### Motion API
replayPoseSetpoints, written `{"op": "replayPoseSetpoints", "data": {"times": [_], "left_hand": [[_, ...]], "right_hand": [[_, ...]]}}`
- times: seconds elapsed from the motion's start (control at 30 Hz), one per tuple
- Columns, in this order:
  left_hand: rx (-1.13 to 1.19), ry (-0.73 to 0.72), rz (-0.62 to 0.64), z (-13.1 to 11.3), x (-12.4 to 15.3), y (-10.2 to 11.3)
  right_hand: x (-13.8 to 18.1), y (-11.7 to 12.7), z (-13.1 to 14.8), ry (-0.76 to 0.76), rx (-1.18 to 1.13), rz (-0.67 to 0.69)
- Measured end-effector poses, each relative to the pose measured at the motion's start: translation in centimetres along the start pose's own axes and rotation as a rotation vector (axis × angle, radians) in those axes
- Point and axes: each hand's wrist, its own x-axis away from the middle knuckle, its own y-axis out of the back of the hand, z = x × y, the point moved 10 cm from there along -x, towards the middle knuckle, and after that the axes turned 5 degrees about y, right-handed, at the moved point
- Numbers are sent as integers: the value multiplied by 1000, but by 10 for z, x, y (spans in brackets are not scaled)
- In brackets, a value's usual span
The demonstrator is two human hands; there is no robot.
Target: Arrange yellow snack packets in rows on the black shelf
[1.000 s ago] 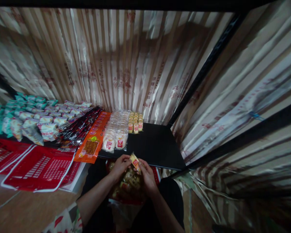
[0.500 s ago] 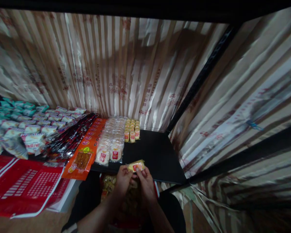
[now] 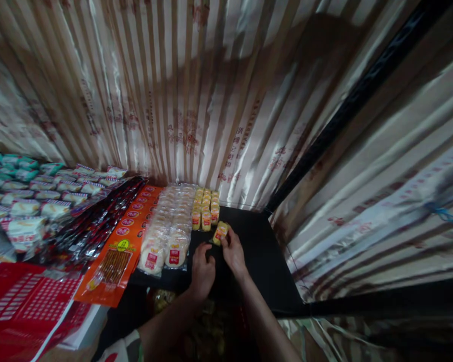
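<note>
My right hand (image 3: 234,253) pinches a small yellow snack packet (image 3: 220,232) and holds it just in front of the rows of like yellow packets (image 3: 206,207) on the black shelf (image 3: 258,261). My left hand (image 3: 203,270) rests with curled fingers on the shelf beside it, near the front of the clear-wrapped round cakes (image 3: 168,231); whether it holds anything is hidden. Below my arms lies a dim bag of more yellow snacks (image 3: 162,299).
Orange snack packs (image 3: 119,246), black-red packs (image 3: 90,221) and white and green packets (image 3: 26,201) fill the shelf to the left. A red printed sheet (image 3: 18,306) lies at bottom left. Striped shiny curtains (image 3: 196,95) close the back and right side. A black post (image 3: 347,105) runs diagonally.
Both hands rose from the bag and moved forward onto the shelf. The yellow packet went with the right hand up to the rows of yellow packets; the left hand let go of it.
</note>
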Motion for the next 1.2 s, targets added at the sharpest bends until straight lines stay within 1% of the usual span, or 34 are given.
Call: {"op": "replayPoseSetpoints", "data": {"times": [0.07, 0.13, 0.3, 0.5, 0.63, 0.77, 0.9, 0.97, 1.07, 1.2], "left_hand": [[-134, -88, -30, -19, -8, -1], [-207, -111, -8, -30, -17, -6], [-238, -114, -16, -42, -36, -7], [-267, -117, -8, -38, -44, -9], [-261, -143, -15, -35, -46, -9], [-258, -140, -6, -31, -48, -10], [-276, -140, 7, -30, -49, -10], [-284, -151, 5, -30, -50, -10], [-287, -160, -18, -28, -52, -9], [-325, -179, -27, -27, -53, -10]], "right_hand": [[-16, -5, 3, 40, 87, 14], [-28, -11, 2, 59, 129, 25], [-44, -20, -2, 118, 169, 18], [-49, -24, -10, 165, 145, 14], [-53, -21, -10, 193, 125, 4], [-57, -19, -10, 194, 136, -16], [-61, -19, -15, 154, 159, 22], [-63, -17, -14, 166, 165, 29], [-63, -12, -6, 222, 167, 4], [-59, -16, -1, 245, 150, -12]]}}
